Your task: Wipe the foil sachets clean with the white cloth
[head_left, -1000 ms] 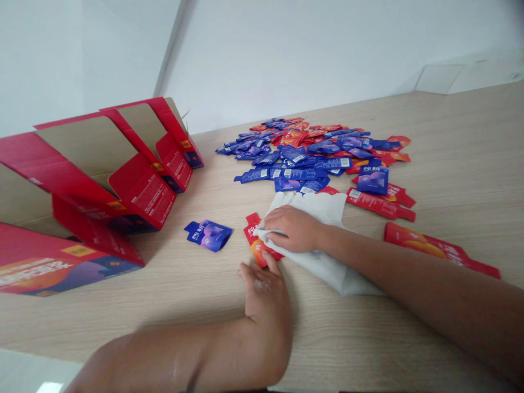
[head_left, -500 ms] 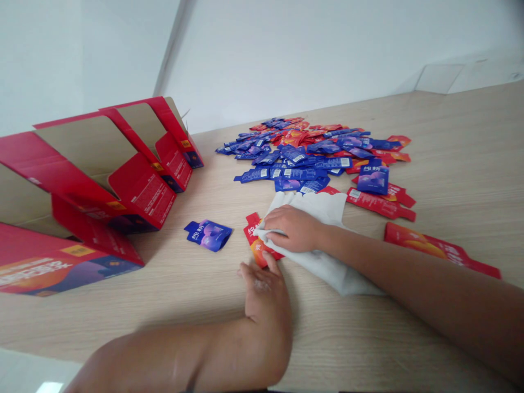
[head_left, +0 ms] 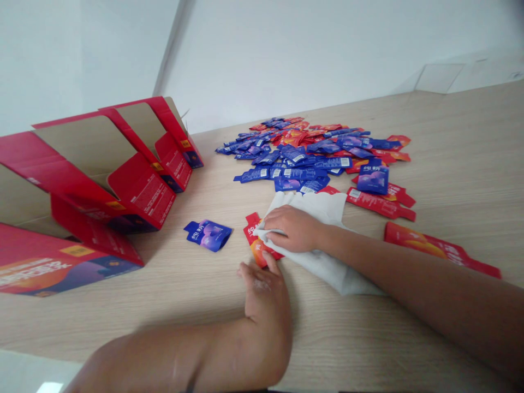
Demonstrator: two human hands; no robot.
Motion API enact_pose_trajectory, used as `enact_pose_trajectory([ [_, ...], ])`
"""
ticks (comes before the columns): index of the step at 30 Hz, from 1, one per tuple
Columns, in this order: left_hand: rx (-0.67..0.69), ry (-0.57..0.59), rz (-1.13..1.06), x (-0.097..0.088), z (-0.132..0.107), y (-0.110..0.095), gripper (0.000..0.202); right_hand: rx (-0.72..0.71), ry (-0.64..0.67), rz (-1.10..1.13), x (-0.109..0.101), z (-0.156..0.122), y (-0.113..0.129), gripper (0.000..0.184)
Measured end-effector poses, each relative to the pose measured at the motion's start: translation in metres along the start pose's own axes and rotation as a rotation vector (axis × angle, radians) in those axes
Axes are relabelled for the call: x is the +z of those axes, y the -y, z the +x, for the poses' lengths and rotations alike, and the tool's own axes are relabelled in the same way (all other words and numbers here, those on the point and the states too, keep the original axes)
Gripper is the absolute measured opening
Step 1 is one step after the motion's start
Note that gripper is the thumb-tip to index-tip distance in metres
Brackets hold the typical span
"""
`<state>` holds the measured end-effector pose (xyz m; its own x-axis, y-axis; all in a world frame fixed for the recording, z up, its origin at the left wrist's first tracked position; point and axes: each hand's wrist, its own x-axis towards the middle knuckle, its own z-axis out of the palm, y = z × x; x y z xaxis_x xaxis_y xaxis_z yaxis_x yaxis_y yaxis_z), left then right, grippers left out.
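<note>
My right hand [head_left: 291,229] is closed on a white cloth [head_left: 327,204], pressing a bunched edge of it onto a red pouch [head_left: 252,222] that lies flat on the table. Part of this pouch is hidden under the cloth and fingers. At the pouch's near end, my left hand [head_left: 264,286] holds it with the thumb on its surface and the other fingers curled at its left side. A blue pouch [head_left: 208,234] lies by itself to the left of the hands. Another red pouch [head_left: 438,248] rests beyond my right forearm.
A large pile of blue and red pouches [head_left: 295,155] spreads across the table [head_left: 347,344] toward the wall. Several open red cardboard boxes [head_left: 139,191] stand in a row on the left. A white wall [head_left: 307,60] borders the far table edge.
</note>
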<state>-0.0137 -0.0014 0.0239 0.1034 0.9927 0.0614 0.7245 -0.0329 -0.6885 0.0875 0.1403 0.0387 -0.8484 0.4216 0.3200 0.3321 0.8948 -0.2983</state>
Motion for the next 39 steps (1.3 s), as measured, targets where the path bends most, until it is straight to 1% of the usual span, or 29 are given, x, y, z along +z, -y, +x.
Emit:
enact_pose_trajectory([
  [4,0.001,0.019,-0.002,-0.0025,0.0006,0.0003,0.051,-0.004,-0.002,0.003,-0.0006,-0.0001,0.0005,0.017],
  [9,-0.008,0.006,0.028,-0.0014,-0.0014,-0.0003,0.051,-0.003,-0.002,0.000,-0.0010,-0.0002,0.0007,0.016],
  [15,0.008,-0.005,-0.007,0.0003,-0.0012,-0.0007,0.050,-0.007,-0.007,0.003,-0.0007,-0.0003,0.0004,0.017],
  [18,-0.011,0.007,-0.014,-0.0003,-0.0008,-0.0008,0.051,-0.004,0.000,0.000,-0.0009,-0.0005,0.0004,0.018],
  [23,-0.004,-0.018,0.000,0.0013,0.0002,-0.0008,0.050,-0.002,0.003,-0.001,-0.0014,-0.0006,0.0006,0.017],
  [29,0.003,0.031,-0.047,-0.0005,0.0011,0.0008,0.051,-0.004,0.006,0.008,-0.0014,-0.0002,0.0008,0.017],
  [36,0.013,-0.006,0.054,-0.0001,-0.0013,0.0006,0.050,-0.005,0.002,0.012,-0.0014,-0.0001,0.0008,0.018],
  [39,0.012,-0.007,0.057,-0.0007,-0.0013,0.0010,0.050,-0.007,0.001,0.006,-0.0015,-0.0001,0.0008,0.018],
])
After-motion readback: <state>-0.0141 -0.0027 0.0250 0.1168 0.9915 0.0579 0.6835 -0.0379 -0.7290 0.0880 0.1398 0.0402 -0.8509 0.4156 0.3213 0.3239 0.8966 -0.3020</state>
